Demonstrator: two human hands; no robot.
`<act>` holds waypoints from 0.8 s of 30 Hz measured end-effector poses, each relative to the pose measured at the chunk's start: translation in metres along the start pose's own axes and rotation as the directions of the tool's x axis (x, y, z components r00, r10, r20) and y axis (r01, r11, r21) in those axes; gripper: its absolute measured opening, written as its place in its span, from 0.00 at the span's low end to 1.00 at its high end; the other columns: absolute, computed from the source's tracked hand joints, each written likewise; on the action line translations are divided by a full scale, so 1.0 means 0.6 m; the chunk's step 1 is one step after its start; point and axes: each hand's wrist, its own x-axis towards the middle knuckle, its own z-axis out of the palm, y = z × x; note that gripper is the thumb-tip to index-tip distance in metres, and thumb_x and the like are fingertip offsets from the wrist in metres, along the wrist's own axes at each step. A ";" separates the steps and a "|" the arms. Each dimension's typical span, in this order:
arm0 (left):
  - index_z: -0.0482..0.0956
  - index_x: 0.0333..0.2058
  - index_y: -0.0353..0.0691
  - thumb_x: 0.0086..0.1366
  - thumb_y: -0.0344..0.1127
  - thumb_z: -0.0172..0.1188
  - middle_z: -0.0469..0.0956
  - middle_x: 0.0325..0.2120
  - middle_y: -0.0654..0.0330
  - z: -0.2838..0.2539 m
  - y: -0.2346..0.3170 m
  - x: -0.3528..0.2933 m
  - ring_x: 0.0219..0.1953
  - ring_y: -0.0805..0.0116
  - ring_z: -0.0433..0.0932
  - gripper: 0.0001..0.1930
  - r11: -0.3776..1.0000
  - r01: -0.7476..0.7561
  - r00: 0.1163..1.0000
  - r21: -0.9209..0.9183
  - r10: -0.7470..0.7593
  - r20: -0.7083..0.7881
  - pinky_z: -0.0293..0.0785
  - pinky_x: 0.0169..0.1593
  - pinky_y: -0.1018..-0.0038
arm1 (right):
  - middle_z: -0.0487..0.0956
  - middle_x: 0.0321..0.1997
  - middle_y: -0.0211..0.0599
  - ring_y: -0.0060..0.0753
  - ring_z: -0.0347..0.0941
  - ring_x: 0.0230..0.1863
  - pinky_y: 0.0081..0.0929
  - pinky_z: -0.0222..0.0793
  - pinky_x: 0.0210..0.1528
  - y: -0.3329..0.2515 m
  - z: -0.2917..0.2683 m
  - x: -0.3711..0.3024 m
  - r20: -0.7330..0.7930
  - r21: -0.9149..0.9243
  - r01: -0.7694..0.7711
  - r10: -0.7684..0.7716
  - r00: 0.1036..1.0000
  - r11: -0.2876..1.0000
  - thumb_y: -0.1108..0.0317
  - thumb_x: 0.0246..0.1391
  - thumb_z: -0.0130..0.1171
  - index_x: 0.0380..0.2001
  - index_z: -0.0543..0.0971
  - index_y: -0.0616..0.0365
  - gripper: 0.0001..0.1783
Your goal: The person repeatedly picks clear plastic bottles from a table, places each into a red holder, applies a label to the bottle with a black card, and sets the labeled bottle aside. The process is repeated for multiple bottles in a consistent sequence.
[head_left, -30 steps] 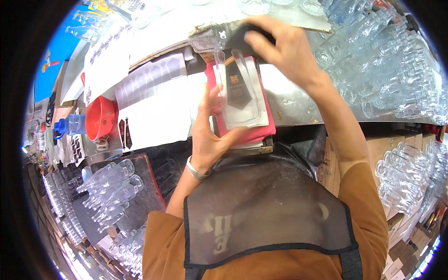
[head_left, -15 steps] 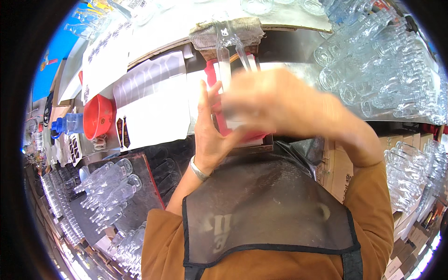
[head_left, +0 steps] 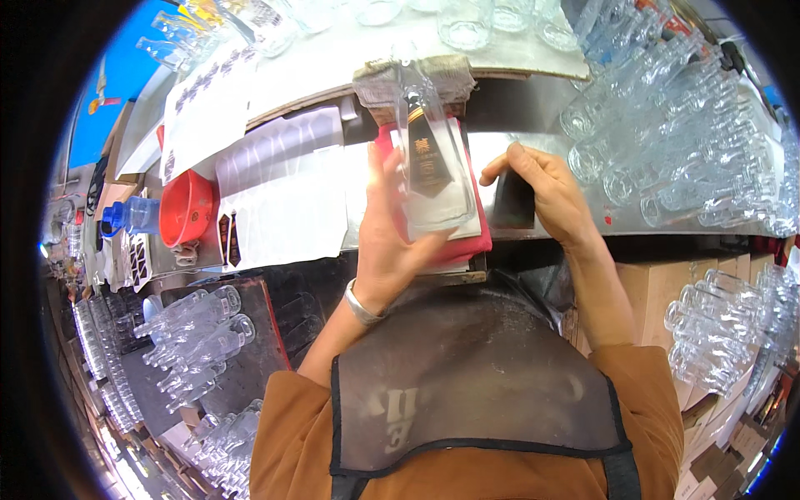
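Observation:
A clear glass bottle [head_left: 462,196] lies with its neck up on a cloth-wrapped rest [head_left: 450,73] and its base toward me. A dark pointed label [head_left: 428,158] with gold marks shows on its body. Under the bottle are white sheets and a red cloth [head_left: 477,248]. My left hand [head_left: 385,237] is at the bottle's lower left, fingers and thumb spread, slightly blurred; whether it touches the glass is unclear. To the right of the bottle, my right hand [head_left: 550,193] is closed, with a dark flat rectangular piece [head_left: 513,202] at its curled fingers.
Many clear bottles [head_left: 667,133] lie stacked at the right. Left are patterned label sheets [head_left: 287,200], two dark labels [head_left: 228,237], a red bowl [head_left: 185,210] and a blue-capped bottle [head_left: 137,217]. More bottles [head_left: 196,325] lie low left; cardboard boxes [head_left: 658,292] stand low right.
My right hand has moved off the bottle to the right, uncovering the dark label on it. The left hand stays beside the bottle's lower part.

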 end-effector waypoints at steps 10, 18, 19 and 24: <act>0.50 0.70 0.31 0.54 0.37 0.74 0.54 0.69 0.36 -0.012 -0.051 -0.010 0.70 0.40 0.57 0.52 0.914 -0.201 0.979 0.353 0.196 0.052 0.55 0.70 0.57 | 0.84 0.35 0.46 0.38 0.77 0.20 0.35 0.70 0.29 -0.030 0.067 -0.029 -0.005 -0.637 0.184 -0.243 0.970 0.749 0.64 0.58 0.62 0.51 0.78 0.63 0.20; 0.60 0.66 0.29 0.62 0.43 0.68 0.65 0.63 0.40 -0.273 -0.106 0.184 0.65 0.43 0.64 0.40 0.719 -0.114 0.914 0.685 0.345 -0.211 0.59 0.67 0.55 | 0.86 0.34 0.38 0.14 0.60 0.17 0.19 0.59 0.22 -0.014 0.037 -0.016 -0.183 -0.655 0.117 -0.307 0.934 0.746 0.72 0.57 0.63 0.48 0.80 0.64 0.15; 0.61 0.66 0.31 0.64 0.48 0.63 0.66 0.64 0.41 -0.325 -0.138 0.232 0.67 0.44 0.63 0.39 0.661 -0.058 0.909 0.748 0.346 -0.234 0.57 0.68 0.53 | 0.85 0.33 0.37 0.15 0.60 0.17 0.20 0.60 0.22 -0.014 0.036 -0.014 -0.203 -0.641 0.099 -0.292 0.935 0.761 0.72 0.57 0.64 0.48 0.80 0.64 0.15; 0.66 0.64 0.35 0.69 0.61 0.49 0.68 0.64 0.47 -0.463 -0.214 0.365 0.70 0.46 0.58 0.37 0.406 0.230 0.957 0.884 0.070 -0.281 0.47 0.69 0.41 | 0.84 0.30 0.34 0.16 0.60 0.16 0.21 0.59 0.21 -0.008 0.037 0.001 -0.238 -0.616 0.080 -0.282 0.929 0.784 0.72 0.56 0.64 0.46 0.81 0.63 0.15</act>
